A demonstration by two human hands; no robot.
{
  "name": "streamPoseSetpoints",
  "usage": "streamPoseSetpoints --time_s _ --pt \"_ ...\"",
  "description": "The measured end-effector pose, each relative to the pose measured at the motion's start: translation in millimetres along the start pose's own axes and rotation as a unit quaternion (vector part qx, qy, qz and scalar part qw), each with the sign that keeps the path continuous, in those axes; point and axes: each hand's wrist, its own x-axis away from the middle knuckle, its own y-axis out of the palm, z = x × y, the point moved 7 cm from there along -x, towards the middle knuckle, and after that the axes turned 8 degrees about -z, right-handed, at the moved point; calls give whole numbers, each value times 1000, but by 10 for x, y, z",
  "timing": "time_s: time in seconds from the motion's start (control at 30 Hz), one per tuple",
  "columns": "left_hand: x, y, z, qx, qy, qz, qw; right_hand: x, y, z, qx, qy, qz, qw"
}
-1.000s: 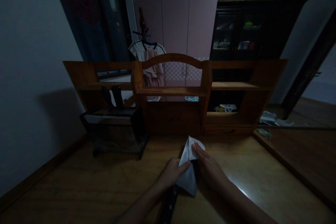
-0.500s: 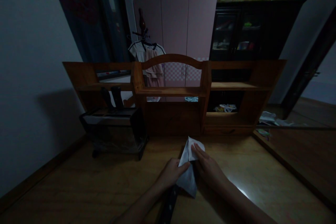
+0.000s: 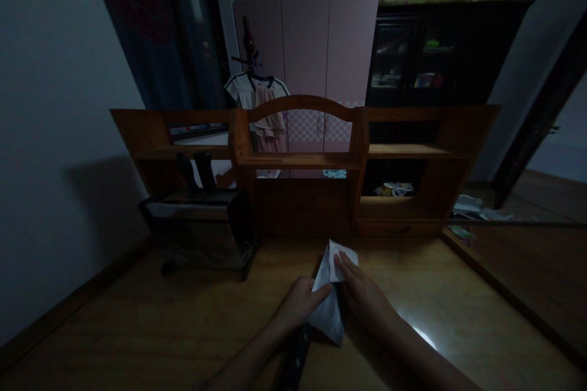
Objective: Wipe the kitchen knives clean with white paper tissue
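A white cloth or paper wipe [image 3: 331,311] is folded over a long object. From under it, toward me, runs a black handle with pale rivets [image 3: 297,355], like that of a knife; the wipe and my fingers hide most of its blade. My left hand [image 3: 300,302] is closed on the wipe's left side, thumb on top. With fingers together, my right hand [image 3: 362,290] pinches the wipe's upper right part. To the left stands a dark knife block [image 3: 197,232] with two black-handled tools [image 3: 205,170] sticking up from it.
A wooden shelf unit [image 3: 300,160] runs along the back of the wooden tabletop [image 3: 137,330]. A white wall [image 3: 55,165] borders the left side, and a raised wooden edge [image 3: 509,293] the right. Beyond are pink cabinets [image 3: 305,43] and a dark cupboard [image 3: 477,55].
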Motion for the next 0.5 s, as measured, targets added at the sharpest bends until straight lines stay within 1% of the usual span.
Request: streamPoseSetpoints --time_s 0.17,0.3,0.5 --pt "20 -9 58 -14 0 7 1000 6 9 10 -7 -8 5 1000" --pt "24 -3 44 1 -6 1 1000 13 0 6 -7 -12 10 1000" --pt "45 3 47 22 7 -9 1000 1 -58 -28 3 -31 11 999"
